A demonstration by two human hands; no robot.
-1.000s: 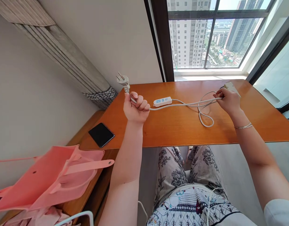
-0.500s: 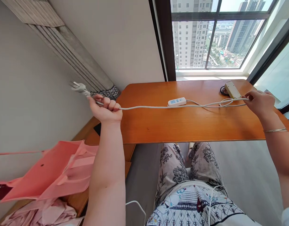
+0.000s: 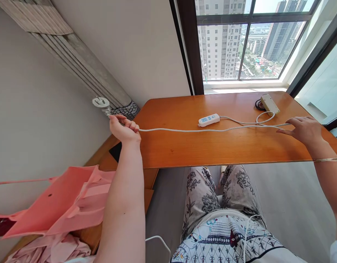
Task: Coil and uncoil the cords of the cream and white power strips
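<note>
At left, a plain pale wall (image 3: pixel 26 109); at far right, a bright window (image 3: pixel 218 47); between them, a gathered curtain (image 3: pixel 78 69). Below, an orange-brown wooden table (image 3: pixel 168 149), smooth, slightly glossy, probably slick under light things. At near left, a pink bag (image 3: pixel 59 204), mouth open, soft-looking.

Across the table from left to right, the white cord (image 3: pixel 182 130), slightly slack, bent at right and doubling back leftward in a loop. Looks thin, light and limp; should bend readily without breaking, but may slip through loose fingers. Best pinched firmly near an end.

Closed around its left end, the left hand (image 3: pixel 126 130). At the right bend, the right hand (image 3: pixel 305 129), thumb and fingers apart; cannot tell whether touching. At left, half hidden, a dark flat slab (image 3: pixel 115 151).

On the table, just beyond the cord, the power strip (image 3: pixel 209 120), hard-cased, likely light; hold around the casing. At far right, a beige block (image 3: pixel 269 104) beside a coiled black cable (image 3: pixel 259 105). Past the table's left end, raised above the left hand, the plug (image 3: pixel 101 102), rigid; hold by the rounded body.
</note>
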